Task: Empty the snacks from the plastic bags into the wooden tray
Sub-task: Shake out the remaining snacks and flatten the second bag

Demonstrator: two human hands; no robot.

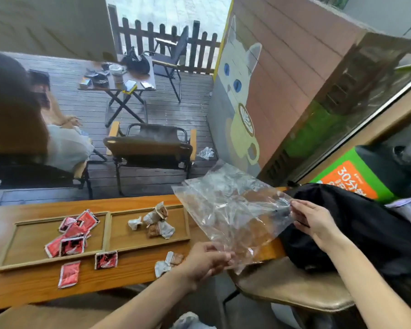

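Your 2 hands pinch the empty-looking plastic bag (233,210) at opposite edges, left hand (207,260) fingers nearer the wooden tray (22,248), which lies leftward on the desk (22,288).

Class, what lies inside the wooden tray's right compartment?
The wooden tray holds a cluster of pale-wrapped brown snacks in its right compartment. Whatever lies beneath that pile is covered.

- Single head-worn view, wide-angle, looking forward and down from the wearer's seat.
- Close over the wooden table (133,276) edge and both forearms at the bottom.
- Facing outward across a deck toward a picket fence (166,41), frame tilted.
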